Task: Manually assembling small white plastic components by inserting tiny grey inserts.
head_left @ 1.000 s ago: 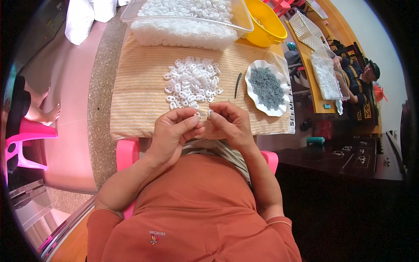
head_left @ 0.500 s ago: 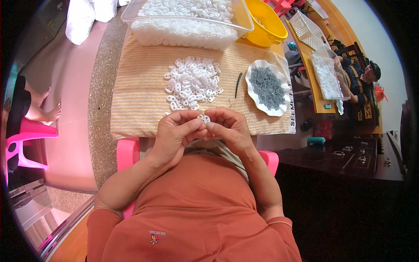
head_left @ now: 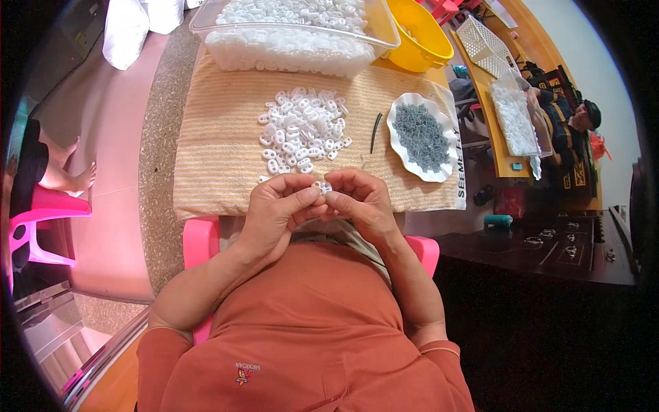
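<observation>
Both hands meet at the near edge of the towel-covered table. My left hand (head_left: 285, 200) pinches a small white plastic piece with holes (head_left: 322, 187) between thumb and forefinger. My right hand (head_left: 358, 201) grips the same piece from the other side, thumb on the near face; the fingers cover much of it. Just beyond the hands lies a loose pile of similar white plastic pieces (head_left: 304, 128). To the right a white scalloped plate (head_left: 439, 175) holds many tiny grey parts (head_left: 421, 137). A thin black stick (head_left: 376, 132) rests between pile and plate.
A clear plastic bin (head_left: 295, 51) full of white pieces stands at the far side, with a yellow basin (head_left: 429, 48) beside it. A striped towel (head_left: 213, 151) covers the table. At right, another person (head_left: 573, 127) sits by a second bin (head_left: 515, 123). A pink stool (head_left: 51, 213) is at left.
Almost nothing differs. Both hands stay in place around the white piece, which appears turned slightly between the fingertips.
</observation>
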### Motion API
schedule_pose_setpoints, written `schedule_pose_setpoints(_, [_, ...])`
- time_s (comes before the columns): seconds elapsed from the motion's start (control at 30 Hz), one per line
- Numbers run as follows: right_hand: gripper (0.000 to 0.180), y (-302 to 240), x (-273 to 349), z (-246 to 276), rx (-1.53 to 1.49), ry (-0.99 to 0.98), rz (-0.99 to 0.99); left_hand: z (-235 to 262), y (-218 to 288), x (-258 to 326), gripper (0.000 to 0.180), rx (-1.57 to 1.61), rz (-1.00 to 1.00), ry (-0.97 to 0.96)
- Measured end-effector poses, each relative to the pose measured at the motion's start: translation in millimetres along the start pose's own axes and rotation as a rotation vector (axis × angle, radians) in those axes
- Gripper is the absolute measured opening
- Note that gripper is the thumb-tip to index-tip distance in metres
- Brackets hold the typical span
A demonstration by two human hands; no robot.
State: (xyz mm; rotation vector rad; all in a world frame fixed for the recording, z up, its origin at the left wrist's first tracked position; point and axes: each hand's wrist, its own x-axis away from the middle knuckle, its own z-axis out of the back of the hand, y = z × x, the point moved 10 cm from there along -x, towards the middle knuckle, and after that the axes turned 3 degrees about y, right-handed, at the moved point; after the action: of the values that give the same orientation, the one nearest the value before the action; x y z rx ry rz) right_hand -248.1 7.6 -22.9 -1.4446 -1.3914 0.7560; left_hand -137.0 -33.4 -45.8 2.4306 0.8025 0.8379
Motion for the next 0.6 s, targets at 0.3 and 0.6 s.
schedule_pose_setpoints(0.3, [0.026,4.8,0.0,2.0,-0.011,0.019,0.006,-3.2,0.4,1.4,0.015,-0.003,0.005,-0.003])
schedule_pose_setpoints(0.6, [0.022,3.8,2.4,1.8,-0.002,0.055,-0.013,-0.9,-0.4,0.4,0.015,-0.005,0.004,0.007])
